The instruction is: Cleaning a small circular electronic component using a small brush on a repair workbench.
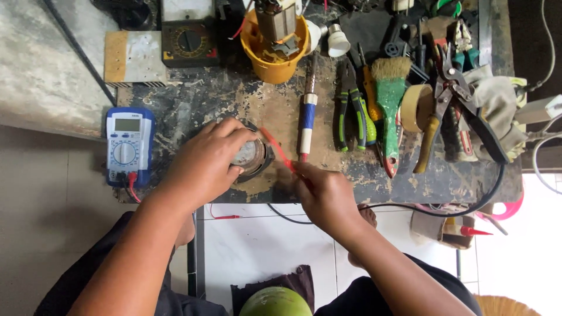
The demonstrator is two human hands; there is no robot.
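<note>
My left hand (205, 161) rests over a round metal motor part (253, 155) on the worn workbench (281, 105), fingers curled around its rim. My right hand (325, 196) pinches a red probe (276, 147) whose tip slants up-left toward the round part. A blue multimeter (129, 145) lies at the bench's left edge, with red and black leads plugged in at its bottom.
A yellow bucket (274, 52) holding a motor stands at the back. A blue-and-white handled tool (305, 120), pliers (350, 108), a green brush (390, 99), tape roll (415, 107) and cutters (462, 111) lie to the right. A second meter (188, 42) sits at back left.
</note>
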